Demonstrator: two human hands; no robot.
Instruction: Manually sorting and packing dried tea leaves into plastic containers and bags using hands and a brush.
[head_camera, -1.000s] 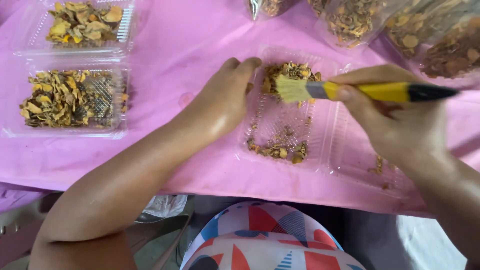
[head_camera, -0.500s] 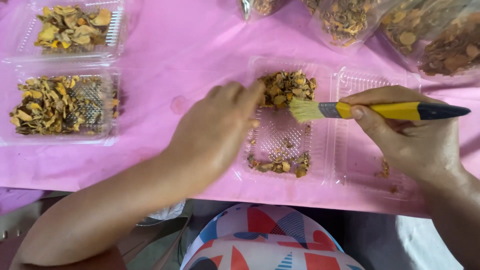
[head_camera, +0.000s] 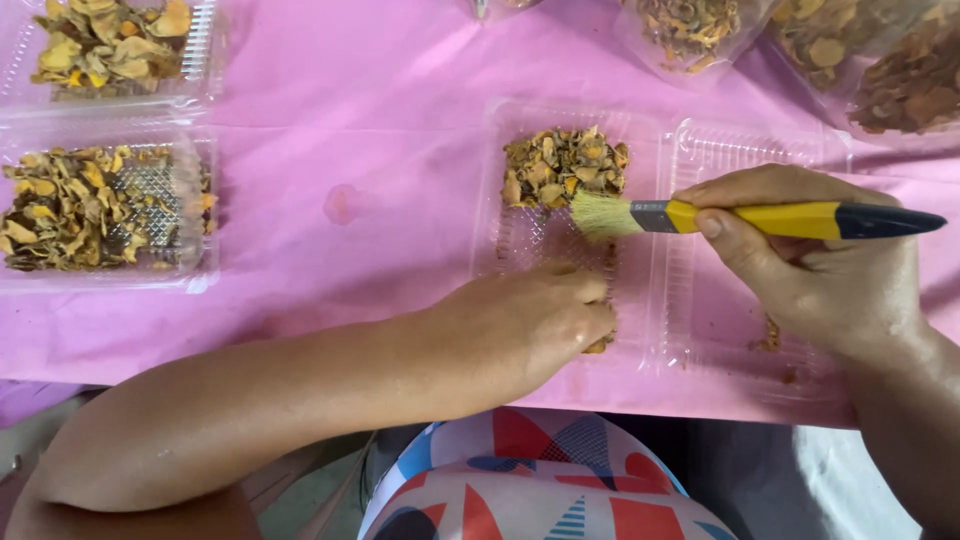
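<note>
A clear plastic hinged container (head_camera: 650, 300) lies open on the pink tablecloth (head_camera: 350, 120). Dried orange-yellow slices (head_camera: 565, 165) are heaped at the far end of its left tray. My right hand (head_camera: 810, 265) grips a brush with a yellow and black handle (head_camera: 790, 218); its pale bristles (head_camera: 600, 215) touch the near edge of the heap. My left hand (head_camera: 540, 325) rests at the near end of the same tray, fingers curled over a few slices there. The right tray holds only some crumbs.
Two clear containers of dried slices sit at the left: one filled (head_camera: 105, 205), another behind it (head_camera: 115, 45). Clear bags of dried pieces (head_camera: 850, 60) lie along the far right. The table's near edge runs just in front of my patterned clothing (head_camera: 540, 480).
My left hand has slid from the far end of the tray toward me to its near end. The brush has dropped slightly to meet the heap's near edge.
</note>
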